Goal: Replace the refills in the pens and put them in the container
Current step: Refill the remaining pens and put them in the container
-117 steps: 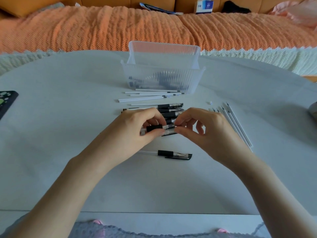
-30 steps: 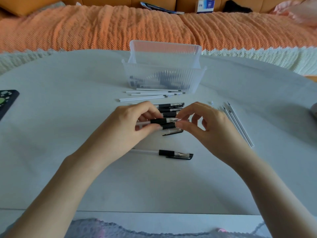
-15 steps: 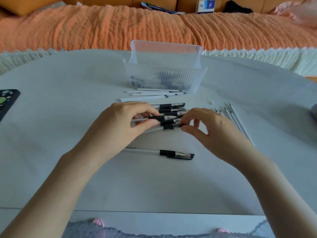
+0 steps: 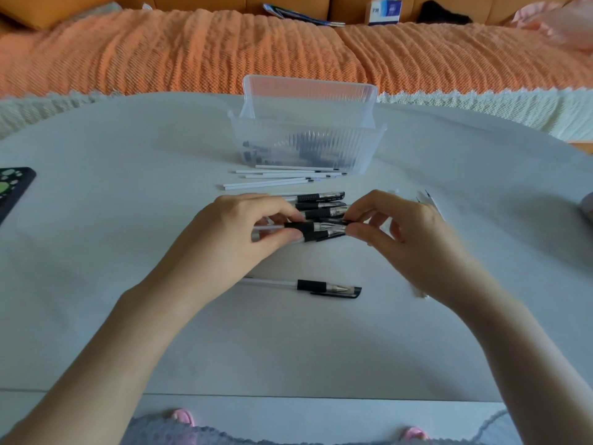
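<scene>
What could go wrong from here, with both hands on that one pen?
1. The left hand and right hand work the held pen right by the pile of pens; a dropped part could get lost among them.
2. Some loose refills lie near the container, with a second bunch beside the right hand; old and new could get mixed.
3. The lone pen lies near the wrists and might get knocked.

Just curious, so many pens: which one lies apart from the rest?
The lone pen in the foreground; the other pens bunch together farther away, toward the container.
</scene>
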Motion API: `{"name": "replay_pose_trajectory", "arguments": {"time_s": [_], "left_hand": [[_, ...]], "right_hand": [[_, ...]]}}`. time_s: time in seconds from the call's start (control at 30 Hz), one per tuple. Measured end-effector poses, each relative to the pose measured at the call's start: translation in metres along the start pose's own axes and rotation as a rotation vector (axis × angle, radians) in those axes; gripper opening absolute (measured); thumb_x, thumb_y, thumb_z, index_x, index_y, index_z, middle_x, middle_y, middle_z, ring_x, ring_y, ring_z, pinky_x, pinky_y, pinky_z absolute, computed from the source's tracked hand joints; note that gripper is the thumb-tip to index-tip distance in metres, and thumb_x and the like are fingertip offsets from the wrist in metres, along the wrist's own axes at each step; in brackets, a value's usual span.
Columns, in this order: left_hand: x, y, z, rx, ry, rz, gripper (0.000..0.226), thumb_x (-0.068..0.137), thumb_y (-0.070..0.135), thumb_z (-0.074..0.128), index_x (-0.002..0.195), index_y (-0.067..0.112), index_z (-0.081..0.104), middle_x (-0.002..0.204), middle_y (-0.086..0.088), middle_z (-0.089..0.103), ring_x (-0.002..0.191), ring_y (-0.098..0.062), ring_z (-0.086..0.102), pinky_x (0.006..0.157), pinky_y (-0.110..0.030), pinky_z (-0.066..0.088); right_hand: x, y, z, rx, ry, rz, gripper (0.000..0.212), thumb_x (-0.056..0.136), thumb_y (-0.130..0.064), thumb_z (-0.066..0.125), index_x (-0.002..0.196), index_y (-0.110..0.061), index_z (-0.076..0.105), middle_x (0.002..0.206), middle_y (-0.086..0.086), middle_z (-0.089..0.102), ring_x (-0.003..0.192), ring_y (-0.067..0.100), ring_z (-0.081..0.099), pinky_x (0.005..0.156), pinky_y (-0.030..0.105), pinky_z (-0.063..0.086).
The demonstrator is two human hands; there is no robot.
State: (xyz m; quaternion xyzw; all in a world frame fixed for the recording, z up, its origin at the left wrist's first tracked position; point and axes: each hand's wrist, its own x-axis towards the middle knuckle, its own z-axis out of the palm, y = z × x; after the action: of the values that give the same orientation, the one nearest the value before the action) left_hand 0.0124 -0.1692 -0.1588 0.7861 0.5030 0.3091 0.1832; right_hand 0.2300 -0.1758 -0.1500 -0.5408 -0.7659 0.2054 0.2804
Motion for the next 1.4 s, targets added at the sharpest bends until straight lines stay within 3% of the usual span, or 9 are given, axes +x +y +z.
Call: {"name": "replay_pose_trajectory", "arguments": {"time_s": [0.2,0.37,0.53,0.7,0.83,0.97,1.17,1.4], "left_hand": [[-0.001,0.006,0.004,-0.085,-0.054,-0.030,0.016,0.074,0.019,0.076,0.088,0.026,0.074,0.060,0.038,0.056,0.066,0.020,0.053,0.065,-0.001,0.034],[-0.002,0.009,0.005,-0.143,-0.031,-0.070,0.012,0.074,0.014,0.076,0.081,0.024,0.075,0.055,0.033,0.056,0.059,0.017,0.052,0.063,-0.001,0.033],[-0.003,0.010,0.007,-0.110,-0.029,-0.062,0.011,0.075,0.015,0.076,0.078,0.026,0.075,0.073,0.020,0.067,0.071,0.002,0.060,0.068,-0.013,0.044],[-0.005,0.008,0.008,-0.090,-0.036,-0.065,0.023,0.077,0.016,0.074,0.089,0.034,0.067,0.080,0.021,0.066,0.074,-0.008,0.060,0.072,-0.028,0.044],[-0.005,0.009,0.008,-0.107,-0.019,-0.043,0.020,0.075,0.028,0.068,0.092,0.038,0.063,0.076,0.020,0.066,0.068,-0.007,0.059,0.066,-0.024,0.044],[-0.007,0.006,0.008,-0.110,-0.036,-0.067,0.013,0.078,0.016,0.073,0.076,0.029,0.073,0.068,0.016,0.067,0.066,-0.006,0.059,0.068,-0.025,0.045],[-0.007,0.006,0.012,-0.145,-0.047,-0.074,0.011,0.080,0.017,0.071,0.076,0.027,0.073,0.067,0.015,0.067,0.066,-0.013,0.060,0.069,-0.033,0.045],[-0.002,0.006,0.002,-0.122,-0.059,-0.111,0.012,0.079,0.021,0.072,0.078,0.032,0.070,0.069,0.018,0.068,0.074,0.002,0.062,0.073,-0.016,0.045]], "right_hand": [[0.001,-0.003,0.011,0.094,-0.029,-0.024,0.006,0.085,-0.013,0.065,0.084,-0.019,0.063,0.064,-0.016,0.057,0.062,0.003,0.057,0.060,0.011,0.040],[0.001,-0.005,0.015,0.224,0.009,0.012,0.010,0.084,-0.009,0.066,0.082,-0.019,0.064,0.066,-0.011,0.060,0.065,0.014,0.056,0.066,0.020,0.044],[0.000,-0.003,0.017,0.227,0.016,0.003,0.013,0.083,-0.009,0.066,0.081,-0.021,0.064,0.068,-0.009,0.063,0.064,0.015,0.056,0.066,0.025,0.047],[-0.002,-0.003,0.022,0.208,0.012,-0.023,0.009,0.083,-0.005,0.066,0.081,-0.014,0.064,0.070,-0.008,0.062,0.066,0.010,0.054,0.064,0.016,0.042],[-0.003,-0.003,0.023,0.218,0.054,-0.049,0.010,0.082,-0.004,0.066,0.082,-0.013,0.066,0.065,-0.024,0.059,0.066,-0.003,0.056,0.066,0.007,0.040],[-0.004,-0.003,0.025,0.201,0.062,-0.066,0.009,0.082,-0.003,0.066,0.082,-0.012,0.066,0.068,-0.018,0.058,0.065,-0.001,0.054,0.066,0.010,0.041],[-0.005,-0.001,0.028,0.193,0.090,-0.096,0.009,0.081,0.000,0.066,0.082,-0.009,0.066,0.072,-0.009,0.062,0.068,0.000,0.054,0.065,0.008,0.040],[-0.002,-0.006,0.030,0.224,0.099,-0.047,0.005,0.084,-0.007,0.065,0.085,-0.011,0.066,0.074,-0.016,0.061,0.070,0.003,0.054,0.065,0.010,0.040]]}}
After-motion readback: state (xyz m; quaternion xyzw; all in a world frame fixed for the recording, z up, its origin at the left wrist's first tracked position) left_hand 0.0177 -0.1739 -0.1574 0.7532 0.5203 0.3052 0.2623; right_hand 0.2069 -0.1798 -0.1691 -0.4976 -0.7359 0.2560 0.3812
